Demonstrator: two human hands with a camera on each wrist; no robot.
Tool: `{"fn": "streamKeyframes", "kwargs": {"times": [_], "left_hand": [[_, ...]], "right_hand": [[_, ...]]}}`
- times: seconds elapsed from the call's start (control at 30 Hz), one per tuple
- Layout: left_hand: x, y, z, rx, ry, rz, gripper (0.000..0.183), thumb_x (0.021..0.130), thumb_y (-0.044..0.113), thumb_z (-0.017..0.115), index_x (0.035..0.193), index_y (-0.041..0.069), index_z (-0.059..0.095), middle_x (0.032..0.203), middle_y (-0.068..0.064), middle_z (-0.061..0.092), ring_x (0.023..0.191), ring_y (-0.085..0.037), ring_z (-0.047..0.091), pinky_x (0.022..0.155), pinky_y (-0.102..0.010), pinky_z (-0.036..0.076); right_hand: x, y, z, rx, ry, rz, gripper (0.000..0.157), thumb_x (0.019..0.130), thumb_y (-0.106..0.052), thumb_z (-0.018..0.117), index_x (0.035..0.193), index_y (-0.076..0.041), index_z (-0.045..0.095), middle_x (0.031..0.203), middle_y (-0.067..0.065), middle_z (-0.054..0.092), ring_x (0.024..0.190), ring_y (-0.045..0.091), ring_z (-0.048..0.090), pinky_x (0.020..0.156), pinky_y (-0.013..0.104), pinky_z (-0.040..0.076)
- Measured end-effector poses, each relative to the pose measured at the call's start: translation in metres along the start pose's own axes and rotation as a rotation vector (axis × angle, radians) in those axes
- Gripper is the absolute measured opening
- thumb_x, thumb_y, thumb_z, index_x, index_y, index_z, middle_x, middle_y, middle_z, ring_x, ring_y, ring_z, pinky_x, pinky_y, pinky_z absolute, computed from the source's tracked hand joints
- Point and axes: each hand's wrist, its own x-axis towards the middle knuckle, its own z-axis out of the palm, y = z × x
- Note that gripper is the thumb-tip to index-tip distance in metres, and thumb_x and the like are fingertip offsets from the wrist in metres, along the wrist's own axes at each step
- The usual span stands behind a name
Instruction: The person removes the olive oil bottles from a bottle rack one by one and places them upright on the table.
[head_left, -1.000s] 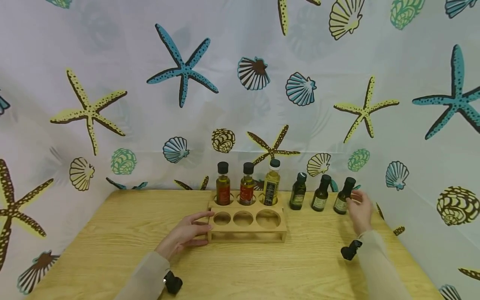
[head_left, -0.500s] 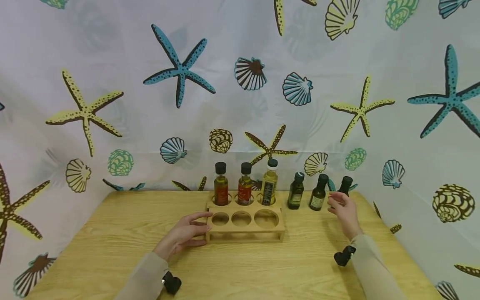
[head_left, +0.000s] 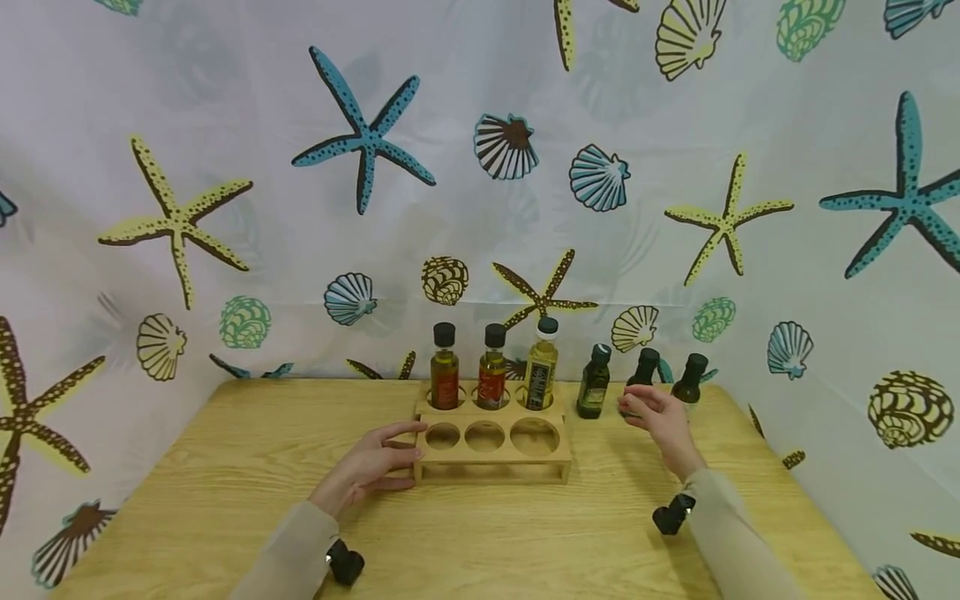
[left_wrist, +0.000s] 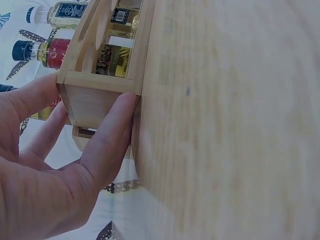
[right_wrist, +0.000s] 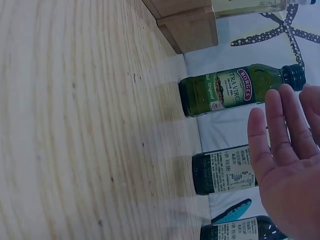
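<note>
My left hand [head_left: 371, 467] touches the left end of a two-tier wooden bottle rack [head_left: 491, 476], its fingertips and thumb against the end panel in the left wrist view. My right hand [head_left: 663, 421] has its fingers extended and holds nothing. It overlaps the middle dark bottle [head_left: 645, 364] in the head view, covering most of its label. To its left stands a green olive oil bottle [right_wrist: 232, 90], near the fingertips in the right wrist view. Another dark bottle [head_left: 693, 368] is on its right, partly covered by the hand. All three loose bottles stand upright.
The rack's back row holds two red-labelled oil bottles [head_left: 445, 387] and a pale yellow oil bottle [head_left: 541, 375]. Its front row has three unfilled round holes. A patterned curtain [head_left: 450, 225] hangs right behind the wooden table [head_left: 495, 542].
My right hand has left the rightmost dark bottle and moved left, in front of the middle one. The left hand stays at the rack, and the bottles have not moved.
</note>
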Motion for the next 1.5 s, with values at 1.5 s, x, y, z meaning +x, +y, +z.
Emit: {"fn": "streamKeyframes", "kwargs": {"times": [1.5], "left_hand": [[0.003,0.000,0.000,-0.009,0.004,-0.013,0.052,0.095,0.015,0.066,0.144,0.020,0.051,0.146,-0.023,0.041,0.124,-0.033,0.053,0.086,-0.049,0.057]], "right_hand": [[0.001,-0.056,0.069,-0.091,-0.169,-0.055,0.040,0.094,-0.010,0.067,0.132,-0.001,0.057,0.127,0.020,0.058,0.089,0.015,0.062,0.074,0.028,0.054]]}}
